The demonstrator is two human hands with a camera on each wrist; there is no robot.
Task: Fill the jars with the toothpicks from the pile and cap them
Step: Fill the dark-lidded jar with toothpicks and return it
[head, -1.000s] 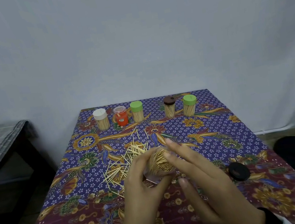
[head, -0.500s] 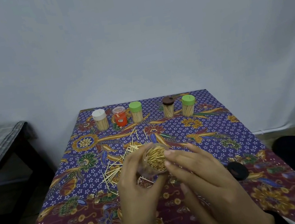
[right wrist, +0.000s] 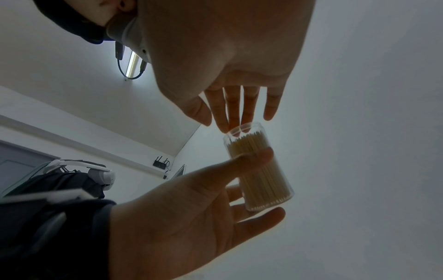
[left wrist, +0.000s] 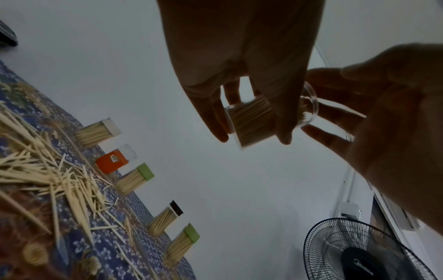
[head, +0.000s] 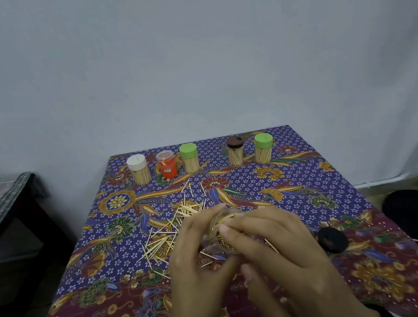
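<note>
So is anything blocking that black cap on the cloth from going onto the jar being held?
Yes: the right hand has its fingertips at the mouth of the jar, which the left hand holds. The black cap lies apart, untouched.

A clear plastic cylindrical jar (right wrist: 260, 168) packed with pale wooden toothpicks is uncapped, held tilted above the bench. Loose toothpicks (head: 175, 228) lie scattered beneath. A round black cap (head: 331, 239) lies to its right.

Both hands (head: 247, 257) cup a toothpick jar (head: 223, 235) — above the pile (head: 175, 225).
</note>
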